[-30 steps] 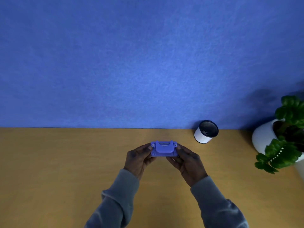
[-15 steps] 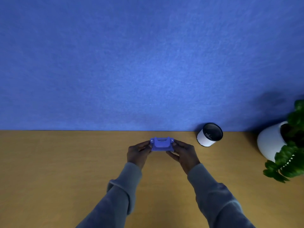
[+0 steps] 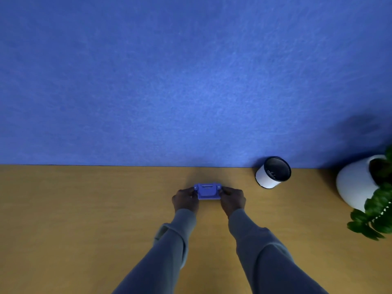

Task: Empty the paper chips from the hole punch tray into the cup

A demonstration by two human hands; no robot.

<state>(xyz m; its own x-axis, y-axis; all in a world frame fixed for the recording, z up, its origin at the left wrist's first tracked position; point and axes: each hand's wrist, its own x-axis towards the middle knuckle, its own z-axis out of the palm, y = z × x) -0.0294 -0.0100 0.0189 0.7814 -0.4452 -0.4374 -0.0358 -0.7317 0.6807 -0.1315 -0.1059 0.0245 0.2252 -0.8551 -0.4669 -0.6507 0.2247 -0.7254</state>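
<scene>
A small blue hole punch (image 3: 207,191) is low over the wooden desk (image 3: 84,209), near its far edge. My left hand (image 3: 185,200) grips its left end and my right hand (image 3: 233,200) grips its right end, arms stretched forward. A white cup (image 3: 267,178) with a dark inside stands to the right of the punch, against the blue wall, with a few pale specks visible inside it. Whether the punch touches the desk I cannot tell; its underside tray is hidden.
A blue felt wall (image 3: 191,81) rises right behind the desk. A white pot (image 3: 354,183) with a green leafy plant (image 3: 373,217) stands at the far right, partly cut off by the frame edge.
Both hands have carried the hole punch forward, away from me and lower toward the desk. The view has shifted left, so the cup and plant sit further right.
</scene>
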